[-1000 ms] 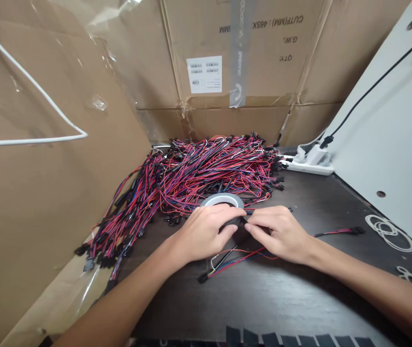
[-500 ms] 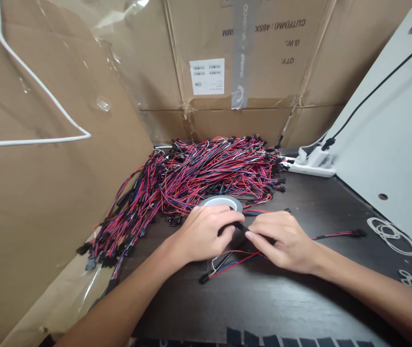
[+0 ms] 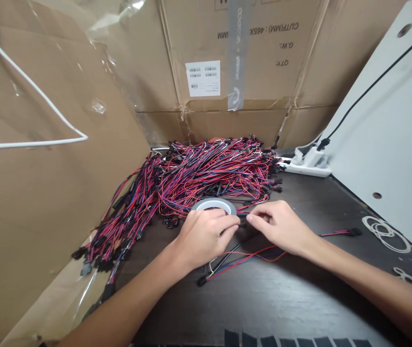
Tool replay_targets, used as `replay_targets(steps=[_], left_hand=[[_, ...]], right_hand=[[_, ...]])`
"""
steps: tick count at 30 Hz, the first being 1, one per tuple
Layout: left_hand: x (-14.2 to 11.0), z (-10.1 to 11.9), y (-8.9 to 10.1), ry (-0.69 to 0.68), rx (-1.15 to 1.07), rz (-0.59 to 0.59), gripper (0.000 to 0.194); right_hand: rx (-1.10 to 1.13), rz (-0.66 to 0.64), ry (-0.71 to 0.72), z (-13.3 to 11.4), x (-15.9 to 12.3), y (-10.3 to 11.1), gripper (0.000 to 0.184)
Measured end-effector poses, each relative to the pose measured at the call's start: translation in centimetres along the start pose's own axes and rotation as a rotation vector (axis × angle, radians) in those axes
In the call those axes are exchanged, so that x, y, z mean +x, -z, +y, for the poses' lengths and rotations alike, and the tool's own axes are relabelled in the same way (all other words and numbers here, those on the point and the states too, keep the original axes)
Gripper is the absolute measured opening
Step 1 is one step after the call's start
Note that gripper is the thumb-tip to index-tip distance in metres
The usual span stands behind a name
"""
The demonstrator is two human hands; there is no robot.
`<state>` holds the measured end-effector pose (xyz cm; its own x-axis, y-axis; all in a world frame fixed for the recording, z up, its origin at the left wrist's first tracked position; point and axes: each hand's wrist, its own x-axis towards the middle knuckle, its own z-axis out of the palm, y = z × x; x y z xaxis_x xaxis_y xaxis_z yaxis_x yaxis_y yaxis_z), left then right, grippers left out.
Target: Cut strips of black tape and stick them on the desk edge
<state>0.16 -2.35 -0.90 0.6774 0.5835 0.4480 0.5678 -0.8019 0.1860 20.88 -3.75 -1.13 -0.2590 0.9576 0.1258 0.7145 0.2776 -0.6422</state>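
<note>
My left hand [image 3: 208,236] is closed, thumb and forefinger pinching one end of a short black strip [image 3: 242,222] that looks like tape. At its other end, the fingertips of my right hand [image 3: 281,226] are pinched together. Most of the strip is hidden by the fingers. Just behind my left hand lies a tape roll [image 3: 215,204] with a pale core, partly covered by that hand. Below both hands, a wire harness [image 3: 240,263] of red, blue and black wires rests on the dark table, with a black connector [image 3: 201,281] at its left end.
A large heap of wire harnesses [image 3: 213,168] fills the back of the table [image 3: 264,303]. At back right stands a white power strip [image 3: 309,167]; rubber bands [image 3: 387,233] lie on the right. Black cut pieces [image 3: 267,341] line the front edge. Cardboard [image 3: 256,82] walls the back.
The black strip, seen stretched between my hands before, now shows only a small part. My right hand has risen slightly, off the wires. The whole view has shifted a little.
</note>
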Motion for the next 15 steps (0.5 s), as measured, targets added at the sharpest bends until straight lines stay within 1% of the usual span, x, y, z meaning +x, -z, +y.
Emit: replay_targets(steps=[2,3,5,7,9,11,15], left_hand=[[0.0,-0.1,0.0,0.005,0.004,0.017,0.014],[0.0,-0.1,0.0,0.01,0.005,0.024,0.014],[0.0,-0.1,0.1,0.014,0.007,0.019,0.014],[0.0,-0.1,0.1,0.01,0.012,-0.002,0.014],[0.0,0.0,0.1,0.002,0.018,-0.009,0.015],[-0.1,0.1,0.1,-0.01,0.034,0.0,0.015],[-0.1,0.2,-0.1,-0.051,0.1,-0.003,0.016]], right_hand=[[0.076,0.018,-0.034,0.1,0.0,0.4,0.03],[0.13,0.015,-0.017,0.0,-0.1,0.5,0.029],[0.185,-0.005,0.064,-0.2,-0.3,0.4,0.025],[0.119,-0.031,0.155,-0.6,-0.6,0.0,0.022],[0.009,-0.055,0.212,-0.9,-0.8,-0.5,0.02],[-0.062,-0.076,0.237,-0.9,-0.9,-0.9,0.017],[-0.09,-0.082,0.292,-0.6,-0.7,-1.5,0.018]])
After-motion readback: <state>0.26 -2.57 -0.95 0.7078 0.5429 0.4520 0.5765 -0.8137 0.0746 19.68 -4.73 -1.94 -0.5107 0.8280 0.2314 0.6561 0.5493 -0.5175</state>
